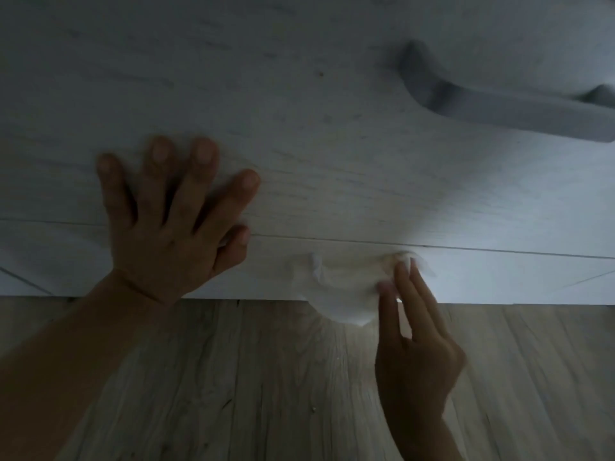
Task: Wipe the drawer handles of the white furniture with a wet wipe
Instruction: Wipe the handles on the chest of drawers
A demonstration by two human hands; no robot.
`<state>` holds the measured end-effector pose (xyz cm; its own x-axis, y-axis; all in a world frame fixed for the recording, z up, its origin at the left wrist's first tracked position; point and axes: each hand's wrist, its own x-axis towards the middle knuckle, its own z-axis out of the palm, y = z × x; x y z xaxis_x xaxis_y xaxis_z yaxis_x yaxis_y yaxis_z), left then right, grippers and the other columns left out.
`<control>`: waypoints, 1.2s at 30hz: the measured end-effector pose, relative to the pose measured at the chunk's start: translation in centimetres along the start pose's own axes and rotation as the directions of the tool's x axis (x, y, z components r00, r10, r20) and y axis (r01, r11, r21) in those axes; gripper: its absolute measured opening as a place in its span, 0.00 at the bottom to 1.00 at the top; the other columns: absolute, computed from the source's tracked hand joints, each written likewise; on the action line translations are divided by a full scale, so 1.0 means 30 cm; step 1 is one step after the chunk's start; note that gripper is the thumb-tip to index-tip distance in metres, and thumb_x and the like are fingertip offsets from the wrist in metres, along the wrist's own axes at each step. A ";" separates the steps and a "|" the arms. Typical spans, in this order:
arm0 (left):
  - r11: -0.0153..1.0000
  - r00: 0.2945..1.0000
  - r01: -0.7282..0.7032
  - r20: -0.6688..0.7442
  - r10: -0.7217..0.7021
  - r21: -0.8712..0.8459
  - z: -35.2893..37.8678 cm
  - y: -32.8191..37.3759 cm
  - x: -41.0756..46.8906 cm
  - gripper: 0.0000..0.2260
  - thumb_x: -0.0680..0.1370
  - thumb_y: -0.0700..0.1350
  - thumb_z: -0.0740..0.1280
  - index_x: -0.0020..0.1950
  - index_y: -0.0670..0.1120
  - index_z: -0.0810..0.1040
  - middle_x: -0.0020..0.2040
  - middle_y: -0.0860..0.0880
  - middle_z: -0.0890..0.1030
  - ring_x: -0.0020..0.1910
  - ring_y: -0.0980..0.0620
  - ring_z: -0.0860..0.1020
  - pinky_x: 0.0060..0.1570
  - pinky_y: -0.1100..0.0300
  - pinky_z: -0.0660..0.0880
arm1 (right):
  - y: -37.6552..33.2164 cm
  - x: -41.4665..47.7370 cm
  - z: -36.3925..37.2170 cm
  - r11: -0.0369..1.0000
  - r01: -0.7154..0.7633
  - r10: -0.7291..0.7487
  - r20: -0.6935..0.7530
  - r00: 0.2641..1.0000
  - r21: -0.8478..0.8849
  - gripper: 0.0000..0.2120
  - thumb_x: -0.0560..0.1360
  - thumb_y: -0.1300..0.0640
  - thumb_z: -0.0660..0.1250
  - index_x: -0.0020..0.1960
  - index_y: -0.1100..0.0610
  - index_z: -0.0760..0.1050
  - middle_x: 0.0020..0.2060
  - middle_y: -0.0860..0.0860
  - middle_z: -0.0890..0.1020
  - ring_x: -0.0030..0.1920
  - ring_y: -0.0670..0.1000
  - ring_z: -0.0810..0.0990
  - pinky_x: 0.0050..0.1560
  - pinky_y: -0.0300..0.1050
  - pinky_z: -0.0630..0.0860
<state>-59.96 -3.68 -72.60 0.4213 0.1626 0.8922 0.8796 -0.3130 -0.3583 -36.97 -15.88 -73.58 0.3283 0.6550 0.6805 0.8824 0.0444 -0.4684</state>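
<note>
Mid-job here, I'd say, between handles rather than on one. The left hand [173,227] is planted flat on the white drawer front [332,144], grip spread wide and holding nothing. The right hand [416,354] has straight fingers pressing the wet wipe [339,287] against the lower panel [499,277]. The thumb's hidden, so no curl that I can see. The wipe sags past the furniture's bottom edge over the wood floor [249,377]. The grey drawer handle [499,108] sits well apart, up right. Next move: bunch the wipe up, bring it to that handle and rub along the bar.
</note>
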 end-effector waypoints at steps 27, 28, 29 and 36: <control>0.999 1.000 0.007 0.002 -0.007 -0.047 -0.004 -0.003 -0.011 0.27 0.85 0.54 0.50 0.82 0.45 0.52 0.82 0.44 0.45 0.80 0.44 0.42 0.75 0.41 0.45 | 0.027 -0.046 -0.013 0.974 0.220 -0.225 0.107 0.968 0.052 0.18 0.83 0.52 0.54 0.64 0.63 0.71 0.64 0.55 0.72 0.72 0.45 0.64 0.68 0.53 0.68; 0.999 1.000 0.008 0.006 -0.008 -0.041 -0.006 -0.002 -0.010 0.27 0.85 0.54 0.49 0.82 0.45 0.52 0.82 0.44 0.45 0.80 0.44 0.42 0.74 0.39 0.48 | 0.027 -0.038 -0.012 0.975 0.214 -0.218 0.093 0.971 0.058 0.18 0.83 0.51 0.53 0.64 0.63 0.71 0.64 0.54 0.71 0.73 0.41 0.61 0.66 0.55 0.70; 0.999 1.000 0.008 0.022 -0.007 -0.039 -0.007 -0.003 -0.005 0.27 0.85 0.54 0.49 0.82 0.45 0.51 0.82 0.44 0.45 0.80 0.44 0.42 0.71 0.34 0.53 | 0.026 -0.028 -0.009 0.981 0.187 -0.191 0.091 0.977 0.050 0.20 0.83 0.50 0.53 0.64 0.63 0.72 0.64 0.54 0.70 0.73 0.39 0.58 0.63 0.57 0.73; 1.000 0.997 0.017 0.075 -0.015 -0.024 -0.019 0.002 -0.001 0.27 0.85 0.54 0.48 0.82 0.44 0.51 0.81 0.43 0.44 0.80 0.43 0.42 0.55 0.28 0.66 | 0.005 -0.024 -0.010 0.990 0.143 -0.144 0.107 0.984 0.016 0.24 0.82 0.44 0.54 0.64 0.63 0.71 0.64 0.54 0.70 0.70 0.47 0.66 0.48 0.64 0.80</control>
<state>-60.05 -4.25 -72.49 0.4233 0.2369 0.8745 0.8810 -0.3326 -0.3363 -36.97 -16.57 -73.98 0.1598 0.7188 0.6766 0.9149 0.1494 -0.3749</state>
